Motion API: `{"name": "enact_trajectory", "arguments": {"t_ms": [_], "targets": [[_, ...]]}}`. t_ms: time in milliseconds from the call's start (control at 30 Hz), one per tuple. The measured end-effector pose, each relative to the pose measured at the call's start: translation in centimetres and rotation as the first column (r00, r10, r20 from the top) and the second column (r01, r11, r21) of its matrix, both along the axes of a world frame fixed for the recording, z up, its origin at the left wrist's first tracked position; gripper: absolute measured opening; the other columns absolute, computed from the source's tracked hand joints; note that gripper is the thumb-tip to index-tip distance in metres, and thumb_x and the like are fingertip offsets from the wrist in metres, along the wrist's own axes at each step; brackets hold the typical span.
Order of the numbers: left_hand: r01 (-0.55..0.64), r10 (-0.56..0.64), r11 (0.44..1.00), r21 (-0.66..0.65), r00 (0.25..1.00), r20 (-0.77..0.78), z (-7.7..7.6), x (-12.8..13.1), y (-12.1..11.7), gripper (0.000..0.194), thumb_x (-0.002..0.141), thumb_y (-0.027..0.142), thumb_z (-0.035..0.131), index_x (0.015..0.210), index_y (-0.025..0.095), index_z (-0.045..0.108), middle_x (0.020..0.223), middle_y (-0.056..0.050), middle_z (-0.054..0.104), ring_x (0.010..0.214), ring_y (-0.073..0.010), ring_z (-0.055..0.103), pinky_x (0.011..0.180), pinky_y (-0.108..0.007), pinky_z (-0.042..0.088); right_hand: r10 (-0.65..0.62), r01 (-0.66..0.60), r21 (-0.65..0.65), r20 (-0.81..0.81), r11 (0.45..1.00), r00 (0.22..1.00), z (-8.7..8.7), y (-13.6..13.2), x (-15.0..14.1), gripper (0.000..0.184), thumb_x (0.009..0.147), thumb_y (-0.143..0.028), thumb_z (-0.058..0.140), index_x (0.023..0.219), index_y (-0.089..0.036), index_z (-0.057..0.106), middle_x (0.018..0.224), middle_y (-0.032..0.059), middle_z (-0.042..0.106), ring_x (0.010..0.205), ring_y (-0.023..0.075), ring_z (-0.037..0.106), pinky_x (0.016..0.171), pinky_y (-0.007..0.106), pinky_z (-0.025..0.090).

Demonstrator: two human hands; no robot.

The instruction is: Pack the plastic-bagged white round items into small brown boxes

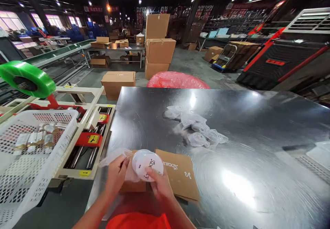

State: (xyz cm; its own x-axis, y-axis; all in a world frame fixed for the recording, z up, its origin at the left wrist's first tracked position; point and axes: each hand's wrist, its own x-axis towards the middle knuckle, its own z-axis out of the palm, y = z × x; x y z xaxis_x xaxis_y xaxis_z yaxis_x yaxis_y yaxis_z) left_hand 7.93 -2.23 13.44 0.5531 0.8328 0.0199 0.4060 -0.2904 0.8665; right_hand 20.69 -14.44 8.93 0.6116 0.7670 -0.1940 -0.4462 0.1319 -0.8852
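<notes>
My right hand (160, 185) grips a round white disc-shaped item (147, 164) with a small dark print on it. My left hand (116, 174) holds the clear plastic bag (113, 156) that wraps around the disc's left side. Both hands are over a flat brown cardboard mailer (180, 174) printed with white letters, lying at the near edge of the shiny metal table (257, 146). A loose pile of clear plastic-bagged items (197, 129) lies further out on the table.
A white perforated basket (28, 153) with small bottles stands at the left, beside a tape machine with a green tape roll (27, 78) and rollers. A red bag (177, 80) and stacked cardboard boxes (158, 50) are beyond the table's far edge.
</notes>
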Motion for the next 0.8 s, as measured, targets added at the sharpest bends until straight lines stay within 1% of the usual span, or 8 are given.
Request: {"name": "enact_trajectory", "arguments": {"t_ms": [100, 233, 300, 400, 467, 533, 700, 800], "targets": [[0.020, -0.020, 0.999, 0.051, 1.000, -0.008, 0.2, 0.1, 0.0, 0.044, 0.096, 0.058, 0.035, 0.067, 0.026, 0.044, 0.062, -0.001, 0.053, 0.061, -0.0179, 0.047, 0.060, -0.032, 0.035, 0.038, -0.033, -0.032, 0.163, 0.999, 0.986, 0.9, -0.1, -0.6, 0.078, 0.049, -0.043, 0.096, 0.118, -0.031, 0.060, 0.121, 0.0042, 0.070, 0.100, 0.0249, 0.066, 0.083, 0.037, 0.057], [0.216, -0.207, 0.946, 0.241, 0.976, -0.064, 1.1, -0.6, 0.3, 0.040, 0.100, 0.047, 0.037, 0.066, 0.026, 0.042, 0.060, -0.002, 0.054, 0.057, -0.0177, 0.049, 0.059, -0.032, 0.033, 0.224, -0.218, -0.081, 0.075, 0.973, 0.972, 0.9, -0.1, 0.2, 0.069, 0.050, -0.044, 0.092, 0.107, -0.029, 0.056, 0.089, -0.0024, 0.068, 0.078, 0.0199, 0.062, 0.067, 0.031, 0.052], [0.324, -0.295, 0.884, 0.337, 0.946, -0.136, 1.4, -1.1, 0.2, 0.040, 0.103, 0.041, 0.038, 0.068, 0.024, 0.049, 0.063, -0.004, 0.059, 0.058, -0.0179, 0.054, 0.058, -0.032, 0.034, 0.168, -0.131, -0.194, 0.187, 0.972, 0.968, 0.6, -0.1, 0.5, 0.067, 0.056, -0.043, 0.088, 0.113, -0.028, 0.056, 0.093, -0.0002, 0.070, 0.080, 0.0220, 0.064, 0.070, 0.035, 0.055], [0.371, -0.292, 0.793, 0.484, 0.928, -0.232, 1.1, -1.2, -0.4, 0.043, 0.107, 0.032, 0.034, 0.074, 0.022, 0.059, 0.070, -0.004, 0.067, 0.062, -0.0183, 0.061, 0.059, -0.031, 0.036, 0.096, 0.087, -0.268, 0.603, 0.959, 0.792, 0.4, -0.1, 0.5, 0.062, 0.071, -0.041, 0.078, 0.126, -0.025, 0.055, 0.116, 0.0102, 0.072, 0.098, 0.0305, 0.068, 0.089, 0.047, 0.058], [0.313, -0.223, 0.762, 0.567, 0.949, -0.223, 0.8, -0.9, -0.8, 0.043, 0.109, 0.028, 0.033, 0.076, 0.021, 0.060, 0.072, -0.004, 0.068, 0.064, -0.0178, 0.063, 0.059, -0.029, 0.039, 0.151, 0.056, -0.240, 0.757, 0.969, 0.636, 0.4, -0.2, 0.5, 0.058, 0.078, -0.037, 0.071, 0.133, -0.023, 0.054, 0.126, 0.0147, 0.070, 0.108, 0.0341, 0.069, 0.095, 0.051, 0.058], [0.250, -0.167, 0.729, 0.637, 0.968, -0.188, 0.5, -0.5, -1.0, 0.042, 0.109, 0.025, 0.035, 0.075, 0.021, 0.059, 0.073, -0.003, 0.066, 0.065, -0.0165, 0.063, 0.061, -0.028, 0.041, 0.230, -0.053, -0.243, 0.793, 0.968, 0.565, 0.6, -0.2, 0.8, 0.058, 0.081, -0.032, 0.066, 0.137, -0.022, 0.054, 0.133, 0.0159, 0.068, 0.116, 0.0346, 0.068, 0.099, 0.051, 0.059], [0.396, -0.257, 0.555, 0.732, 0.918, -0.301, -0.5, 0.9, -1.9, 0.034, 0.104, 0.015, 0.042, 0.080, 0.021, 0.065, 0.076, -0.004, 0.069, 0.068, -0.0200, 0.065, 0.060, -0.033, 0.037, 0.272, -0.017, -0.349, 0.700, 0.937, 0.660, 0.6, 0.2, 1.4, 0.083, 0.077, -0.039, 0.068, 0.154, -0.020, 0.044, 0.146, 0.0179, 0.062, 0.128, 0.0389, 0.063, 0.109, 0.056, 0.053], [0.416, -0.267, 0.693, 0.588, 0.907, -0.326, -1.2, 1.8, -2.5, 0.030, 0.103, 0.016, 0.042, 0.086, 0.020, 0.067, 0.078, -0.005, 0.071, 0.069, -0.0215, 0.067, 0.060, -0.034, 0.035, 0.259, 0.078, -0.466, 0.615, 0.881, 0.745, 1.0, 0.9, 1.0, 0.095, 0.075, -0.041, 0.065, 0.163, -0.020, 0.035, 0.149, 0.0202, 0.057, 0.129, 0.0412, 0.061, 0.112, 0.063, 0.048]]}}
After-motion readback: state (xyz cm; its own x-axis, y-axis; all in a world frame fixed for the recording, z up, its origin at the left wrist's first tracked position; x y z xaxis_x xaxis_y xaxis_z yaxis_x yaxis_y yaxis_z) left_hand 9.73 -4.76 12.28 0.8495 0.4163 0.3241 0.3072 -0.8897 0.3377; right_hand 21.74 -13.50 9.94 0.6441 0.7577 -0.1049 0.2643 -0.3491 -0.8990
